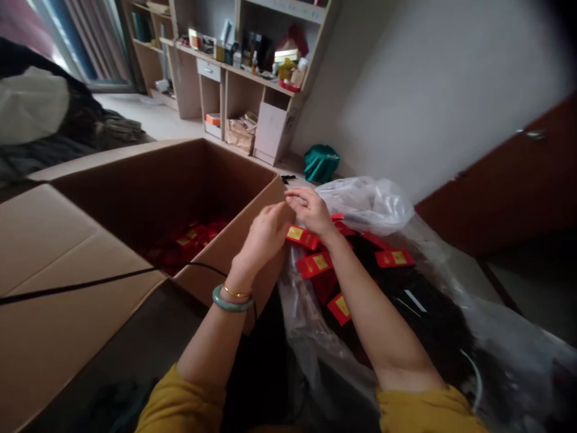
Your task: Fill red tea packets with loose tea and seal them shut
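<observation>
Left hand (265,231) is raised with its fingers curled and its back to the camera; cannot tell its grip. Right hand (311,210) sits just beside it, fingertips pinched narrow. A red packet (302,236) lies just under both hands. More red packets (193,236) lie in the cardboard box (90,252) left of the left hand. A clear plastic bag (365,204) lies right of the right hand.
</observation>
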A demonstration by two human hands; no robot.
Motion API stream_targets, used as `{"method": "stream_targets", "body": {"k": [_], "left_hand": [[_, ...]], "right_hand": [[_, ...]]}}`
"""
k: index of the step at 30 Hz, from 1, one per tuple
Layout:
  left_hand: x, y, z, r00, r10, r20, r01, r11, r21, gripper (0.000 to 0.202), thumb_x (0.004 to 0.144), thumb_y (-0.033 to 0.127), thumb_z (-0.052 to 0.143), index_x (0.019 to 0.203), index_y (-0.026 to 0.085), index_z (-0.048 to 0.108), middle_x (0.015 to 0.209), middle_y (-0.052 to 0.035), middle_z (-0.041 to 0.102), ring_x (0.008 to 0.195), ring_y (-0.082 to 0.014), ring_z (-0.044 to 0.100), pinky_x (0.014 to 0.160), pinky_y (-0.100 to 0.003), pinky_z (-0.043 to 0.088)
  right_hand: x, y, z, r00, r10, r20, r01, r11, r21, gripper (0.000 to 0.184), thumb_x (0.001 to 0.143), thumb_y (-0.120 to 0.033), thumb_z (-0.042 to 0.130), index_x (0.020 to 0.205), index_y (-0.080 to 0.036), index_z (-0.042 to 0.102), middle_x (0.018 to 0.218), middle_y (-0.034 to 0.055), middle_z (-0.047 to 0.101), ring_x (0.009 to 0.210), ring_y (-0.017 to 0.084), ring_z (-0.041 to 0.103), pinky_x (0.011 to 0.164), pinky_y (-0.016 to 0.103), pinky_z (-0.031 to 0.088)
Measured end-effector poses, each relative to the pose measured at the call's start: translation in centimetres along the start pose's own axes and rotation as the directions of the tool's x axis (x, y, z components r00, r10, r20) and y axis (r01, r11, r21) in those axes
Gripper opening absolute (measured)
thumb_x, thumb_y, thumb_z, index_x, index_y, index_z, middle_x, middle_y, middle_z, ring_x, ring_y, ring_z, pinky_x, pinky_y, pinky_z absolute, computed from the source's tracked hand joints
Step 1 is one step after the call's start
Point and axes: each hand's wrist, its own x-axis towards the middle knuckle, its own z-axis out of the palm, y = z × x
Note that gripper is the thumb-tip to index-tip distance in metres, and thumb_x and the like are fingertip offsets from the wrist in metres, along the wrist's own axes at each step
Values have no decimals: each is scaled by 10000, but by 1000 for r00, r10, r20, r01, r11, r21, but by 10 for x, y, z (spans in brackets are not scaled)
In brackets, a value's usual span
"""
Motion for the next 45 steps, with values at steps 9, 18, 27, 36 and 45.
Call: {"method": "stream_targets", "body": {"k": [9,18,27,36,45], "left_hand": [[33,23,119,867,-214,450,-12,894,449,799,642,118,663,1379,234,379,1487,-200,286,1348,-483,216,997,-601,285],[36,50,151,876,-173,450,-93,855,510,458,712,338,642,1126,148,597,1116,-176,579,1035,-341,542,849,-414,442],[12,55,184,830,-297,471,-56,797,601,863,535,219,814,1304,135,430,1161,-230,555,1050,-394,532,819,-461,447],[43,35,143,838,-117,532,87,993,82,743,613,419,736,1258,177,458,1082,-108,632,941,-267,615,808,-349,493],[137,6,189,875,-79,478,151,982,-114,602,629,369,712,1149,129,527,1062,-87,621,982,-254,590,883,-364,474]], "right_hand": [[-190,122,-133,786,606,-124,-612,732,-300,463,727,-393,658,1139,-188,602,1170,161,590,1069,301,583,965,462,432],[-118,173,-104,684,690,-236,-716,698,-36,686,774,-638,498,1256,-151,473,1299,209,526,1208,314,496,1010,450,367],[-42,197,-66,626,766,-147,-780,615,-121,891,567,-679,681,1182,-59,501,1245,326,517,1210,423,468,969,505,375],[-66,216,-76,641,760,-102,-761,648,44,555,573,-291,706,1089,-164,547,1121,129,643,1041,271,599,900,387,459],[-77,180,-79,718,696,13,-672,688,272,273,645,-291,660,896,-182,649,898,42,716,892,248,645,793,361,515]]}}
